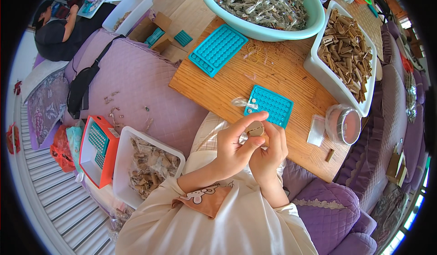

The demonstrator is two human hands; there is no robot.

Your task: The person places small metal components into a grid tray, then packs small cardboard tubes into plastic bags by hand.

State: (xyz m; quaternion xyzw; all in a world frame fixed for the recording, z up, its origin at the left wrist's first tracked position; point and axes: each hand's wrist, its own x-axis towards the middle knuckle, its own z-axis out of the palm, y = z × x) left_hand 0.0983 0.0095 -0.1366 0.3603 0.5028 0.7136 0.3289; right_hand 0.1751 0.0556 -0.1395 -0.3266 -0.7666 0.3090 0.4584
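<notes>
A small round tan piece (pixel 255 128) with a dark line across it is pinched between the thumb and forefinger of my left hand (pixel 231 146). My right hand (pixel 270 154) is closed around the same piece from the other side, and its fingers partly cover it. Just beyond my fingertips lies a teal tray (pixel 278 104) with rows of small round hollows. At that tray's left edge rests a crumpled clear plastic wrapper (pixel 241 102), with a few small pale round bits near it.
On the wooden table (pixel 291 82) stand a teal basin (pixel 314 27) of clear-wrapped trinkets, a second teal tray (pixel 218 49), a white bin (pixel 314 68) of brown folded pieces and a clear jar (pixel 348 130). A white tub (pixel 123 175) sits left of me. A person (pixel 57 34) sits far left.
</notes>
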